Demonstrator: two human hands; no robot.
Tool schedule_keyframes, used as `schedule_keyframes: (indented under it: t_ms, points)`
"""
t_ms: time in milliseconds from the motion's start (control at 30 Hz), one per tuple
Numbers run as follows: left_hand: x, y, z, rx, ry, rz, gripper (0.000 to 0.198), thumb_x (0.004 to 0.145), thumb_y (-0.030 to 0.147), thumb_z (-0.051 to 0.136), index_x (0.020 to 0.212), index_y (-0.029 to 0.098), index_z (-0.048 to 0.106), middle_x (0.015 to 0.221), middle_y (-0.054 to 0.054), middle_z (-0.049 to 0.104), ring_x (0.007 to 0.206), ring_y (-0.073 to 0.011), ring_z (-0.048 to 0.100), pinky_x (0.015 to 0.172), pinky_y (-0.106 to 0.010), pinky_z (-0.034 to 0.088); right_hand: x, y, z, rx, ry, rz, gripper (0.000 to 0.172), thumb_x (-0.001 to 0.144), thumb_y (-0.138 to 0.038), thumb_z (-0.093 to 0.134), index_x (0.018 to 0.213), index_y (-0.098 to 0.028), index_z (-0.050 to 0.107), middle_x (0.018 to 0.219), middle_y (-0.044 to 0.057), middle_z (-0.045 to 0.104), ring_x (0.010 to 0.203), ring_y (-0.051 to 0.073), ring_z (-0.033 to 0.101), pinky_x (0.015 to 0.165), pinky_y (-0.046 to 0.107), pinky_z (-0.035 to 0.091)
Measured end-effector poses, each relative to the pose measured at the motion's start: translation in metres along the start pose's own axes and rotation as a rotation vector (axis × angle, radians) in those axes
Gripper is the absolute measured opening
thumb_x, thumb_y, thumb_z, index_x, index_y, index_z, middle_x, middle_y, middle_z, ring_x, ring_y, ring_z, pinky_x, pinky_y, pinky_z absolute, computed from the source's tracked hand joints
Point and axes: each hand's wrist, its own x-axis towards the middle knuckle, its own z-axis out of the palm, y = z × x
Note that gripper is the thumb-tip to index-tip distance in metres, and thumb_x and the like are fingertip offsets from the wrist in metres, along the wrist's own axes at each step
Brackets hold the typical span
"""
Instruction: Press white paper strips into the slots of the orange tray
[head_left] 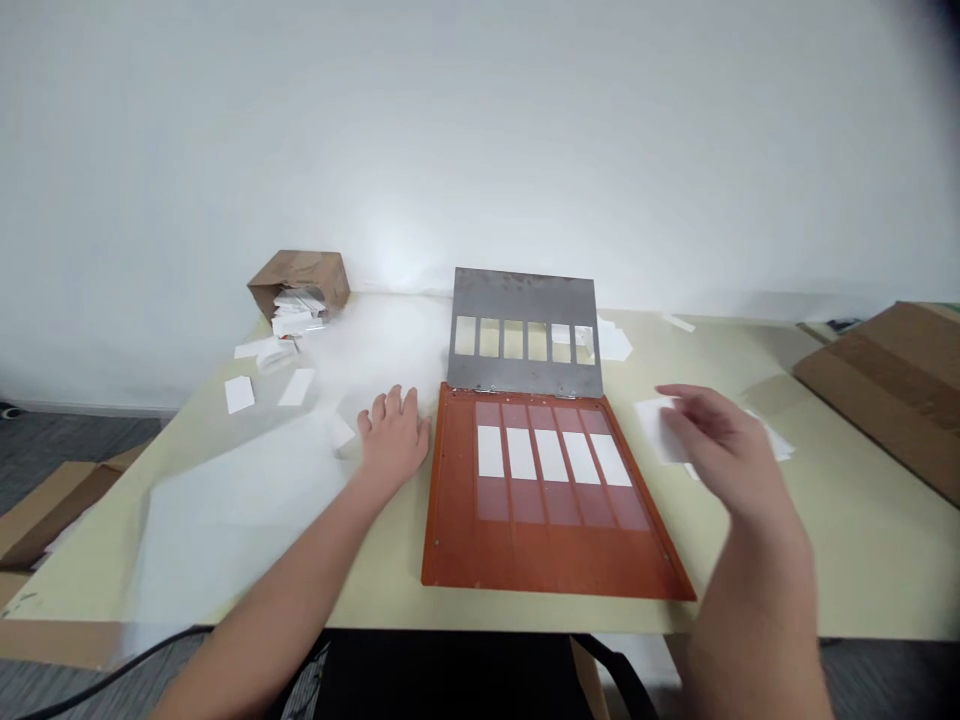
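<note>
An orange-brown board (465,530) lies in front of me on the pale table (825,560). Several white cards (551,455) sit in its dark red slots. A grey metal lid (525,295) with a row of rectangular windows stands hinged open at the board's far edge. My left hand (391,440) rests flat on the table just left of the board, fingers spread, holding nothing. My right hand (720,440) hovers right of the board over a small stack of white cards (656,425). It is blurred, and I cannot tell whether it grips one.
A brown cardboard box (300,275) spilling white cards lies at the back left, with loose cards (240,393) nearby. A clear plastic sheet (225,500) covers the table's left part. Flat cardboard (892,385) lies at the right edge. More cardboard (45,505) sits on the floor at left.
</note>
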Motion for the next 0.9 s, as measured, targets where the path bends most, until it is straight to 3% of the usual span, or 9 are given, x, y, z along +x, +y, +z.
schedule_keyframes:
  t_ms: [67, 133, 200, 333, 467, 700, 900]
  points:
    - [0.004, -0.005, 0.002, 0.050, -0.052, -0.051, 0.057, 0.097, 0.038, 0.039, 0.148, 0.012, 0.042, 0.159, -0.020, 0.033, 0.142, -0.0430, 0.032, 0.111, -0.066, 0.025, 0.000, 0.035, -0.016, -0.215, 0.069, 0.181, 0.042, 0.086, -0.049, 0.051, 0.119, -0.026, 0.063, 0.096, 0.008, 0.069, 0.077, 0.022, 0.064, 0.069, 0.037, 0.051]
    - [0.009, -0.008, 0.002, 0.086, -0.106, -0.094, 0.063, 0.098, 0.046, 0.036, 0.152, 0.014, 0.037, 0.162, -0.018, 0.026, 0.146, -0.0432, 0.026, 0.113, -0.066, 0.022, -0.004, 0.067, -0.022, -0.340, 0.148, 0.257, 0.050, 0.081, -0.046, 0.054, 0.124, -0.022, 0.061, 0.116, 0.020, 0.067, 0.100, 0.037, 0.062, 0.085, 0.059, 0.045]
    - [0.013, -0.009, 0.001, 0.112, -0.153, -0.137, 0.067, 0.098, 0.050, 0.032, 0.154, 0.015, 0.032, 0.164, -0.018, 0.021, 0.148, -0.0434, 0.022, 0.114, -0.066, 0.021, -0.011, 0.093, -0.019, -0.518, 0.201, 0.282, 0.058, 0.082, -0.053, 0.050, 0.130, -0.022, 0.059, 0.137, 0.026, 0.055, 0.121, 0.049, 0.050, 0.091, 0.072, 0.033]
    - [0.026, -0.010, -0.006, 0.146, -0.242, -0.186, 0.071, 0.097, 0.052, 0.029, 0.157, 0.015, 0.025, 0.166, -0.019, 0.012, 0.150, -0.0450, 0.017, 0.115, -0.067, 0.019, -0.021, 0.121, -0.005, -0.558, 0.161, 0.225, 0.064, 0.079, -0.062, 0.046, 0.128, -0.024, 0.061, 0.138, 0.023, 0.055, 0.124, 0.053, 0.046, 0.090, 0.074, 0.034]
    - [0.042, -0.007, -0.009, 0.162, -0.319, -0.133, 0.073, 0.093, 0.054, 0.036, 0.157, 0.021, 0.026, 0.166, -0.015, 0.013, 0.150, -0.0440, 0.017, 0.114, -0.068, 0.022, -0.023, 0.121, 0.008, -0.502, 0.182, 0.085, 0.058, 0.080, -0.061, 0.048, 0.123, -0.026, 0.063, 0.137, 0.016, 0.059, 0.124, 0.047, 0.047, 0.094, 0.072, 0.036]
    - [0.053, 0.001, 0.002, 0.217, -0.303, -0.031, 0.064, 0.101, 0.049, 0.016, 0.159, 0.024, 0.020, 0.168, -0.009, 0.007, 0.153, -0.0400, 0.007, 0.117, -0.069, 0.010, -0.025, 0.112, 0.022, -0.285, 0.208, -0.151, 0.045, 0.087, -0.056, 0.049, 0.113, -0.024, 0.064, 0.121, 0.013, 0.066, 0.119, 0.035, 0.055, 0.103, 0.060, 0.039]
    - [0.057, -0.004, 0.006, 0.239, -0.334, 0.014, 0.060, 0.101, 0.048, 0.012, 0.159, 0.031, 0.016, 0.168, -0.004, 0.009, 0.153, -0.0375, 0.010, 0.116, -0.071, 0.007, -0.030, 0.095, 0.047, 0.034, 0.024, -0.249, 0.042, 0.093, -0.051, 0.049, 0.125, -0.026, 0.058, 0.130, 0.009, 0.062, 0.125, 0.027, 0.056, 0.109, 0.047, 0.043]
